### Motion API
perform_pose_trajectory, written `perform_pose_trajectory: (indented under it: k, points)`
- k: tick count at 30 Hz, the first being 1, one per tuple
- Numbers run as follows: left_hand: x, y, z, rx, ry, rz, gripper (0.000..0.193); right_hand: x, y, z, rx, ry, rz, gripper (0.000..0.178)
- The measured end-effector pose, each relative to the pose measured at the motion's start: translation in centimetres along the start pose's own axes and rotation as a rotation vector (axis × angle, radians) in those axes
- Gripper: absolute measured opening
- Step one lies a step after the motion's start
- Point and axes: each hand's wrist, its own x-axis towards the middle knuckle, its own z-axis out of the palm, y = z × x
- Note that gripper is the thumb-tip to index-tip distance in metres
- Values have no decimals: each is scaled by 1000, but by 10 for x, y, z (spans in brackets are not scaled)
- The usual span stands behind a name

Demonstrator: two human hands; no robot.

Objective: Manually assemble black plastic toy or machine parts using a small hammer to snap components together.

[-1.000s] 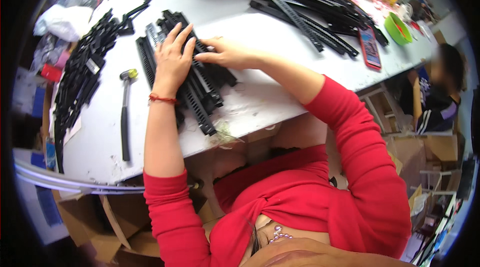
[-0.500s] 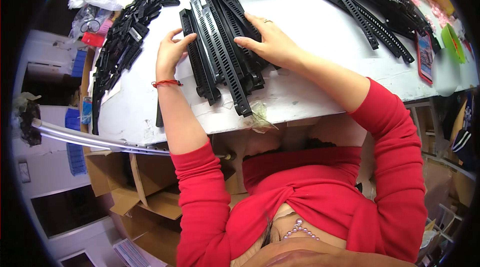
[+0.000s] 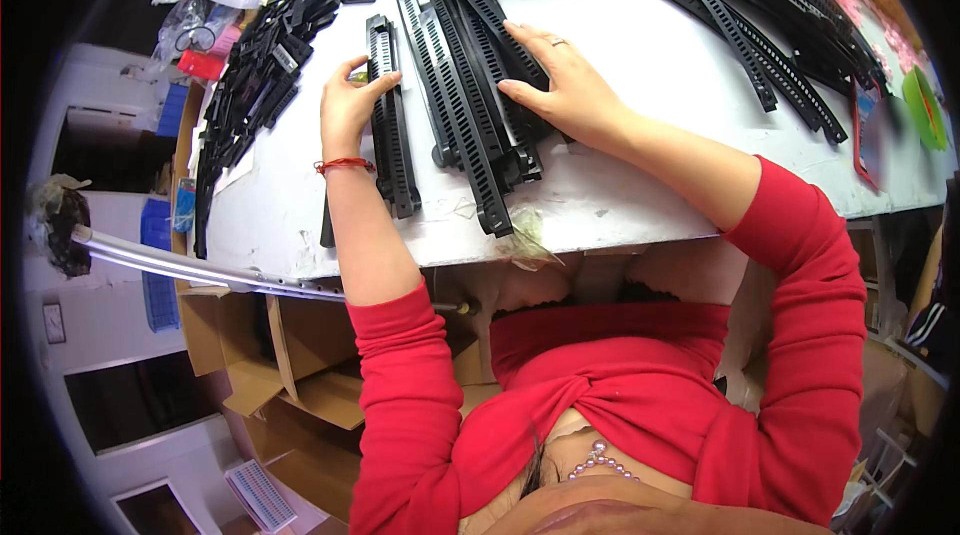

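My left hand (image 3: pixel 350 113) grips the upper part of a small group of slotted black strips (image 3: pixel 396 160), thumb on top and fingers at the left side. These strips stand apart from a larger pile of long slotted black strips (image 3: pixel 465 125), with a gap of white tabletop between. My right hand (image 3: pixel 575 90) lies against the right side of that pile, thumb and fingers stretched apart and touching the strips. Its lower fingers are partly hidden. Strips in the pile lie lengthwise and overlap, one reaching closest to the table's front edge.
Small black parts (image 3: pixel 265 85) are heaped along the left of the white table (image 3: pixel 620 200). More black strips (image 3: pixel 745 30) lie at the far right, near a red-edged phone (image 3: pixel 865 140) and a green bowl (image 3: pixel 924 107). Crumpled clear plastic (image 3: pixel 530 243) sits at the front edge.
My left hand has pulled its strips slightly away from the pile, opening a gap. My right hand stays against the pile. The whole view has shifted a little.
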Motion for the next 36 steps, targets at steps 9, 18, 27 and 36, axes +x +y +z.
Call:
perform_pose_trajectory:
  k: [9,18,27,36]
  points:
    - [3,-8,-3,-437,-197,-121,57,-6,0,-16,50,-84,-33,69]
    - [4,-8,-10,-149,-86,-106,53,-6,6,-20,39,-98,-63,66]
    - [-10,22,22,-115,-148,303,45,-7,-1,-22,-6,-93,-23,62]
    - [-21,25,20,95,-123,306,44,-4,-6,-20,-29,-107,-44,62]
